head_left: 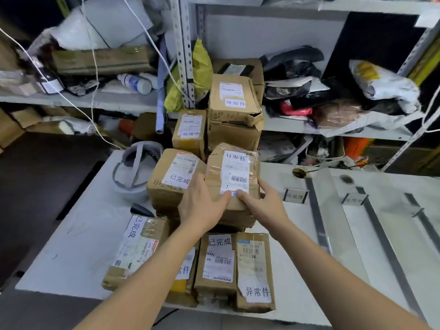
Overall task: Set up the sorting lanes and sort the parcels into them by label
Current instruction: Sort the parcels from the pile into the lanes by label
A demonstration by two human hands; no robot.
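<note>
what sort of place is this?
Probably a courier parcel-sorting room. Brown cardboard parcels with shipping labels and status stickers pile on the white table, the taped parcel gripped by left hand and right hand; grey tape strips and small sign plates mark lanes; grey metal shelves behind hold bagged mailers.

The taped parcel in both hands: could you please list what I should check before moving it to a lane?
1. Grip: left hand and right hand hold the taped parcel at its near corners: ok.
2. Label read: its tag says 异常件, upside down from here: ok.
3. Parcel's top free of other things: ok.
4. Lanes marked: grey tape strips lie on the table: ok.
5. Matching lane sign: near sign reads 待处理, far sign is blurred: cannot tell.
6. Stack underneath steady: mostly hidden: cannot tell.
</note>
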